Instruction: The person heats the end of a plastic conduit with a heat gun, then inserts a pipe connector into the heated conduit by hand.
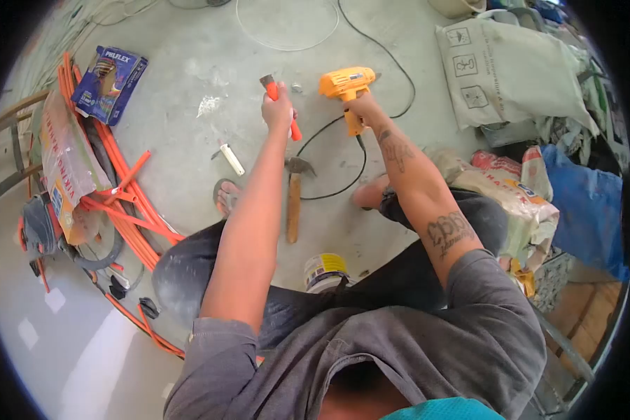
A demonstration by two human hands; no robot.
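Observation:
My left hand [278, 112] is closed around a short orange pipe [296, 131], tilted, with a dark upper end. In my right hand [364, 110] is a yellow heat gun [346, 82], gripped by its handle, its black cord running down and looping over the floor. The gun's wide yellow end faces left toward the pipe, with a gap between them. Below my hands lies a claw hammer [294, 206] with a wooden handle. To the left of it is a white-handled tool [232, 159], possibly a cutter.
Orange pipes [129, 185] run along the left, beside a blue PHILFLEX box [110, 85] and a printed sack [70, 175]. A yellow-labelled tub [325, 269] stands between my legs. A large white bag [507, 73] and a blue sack [584, 210] are at the right.

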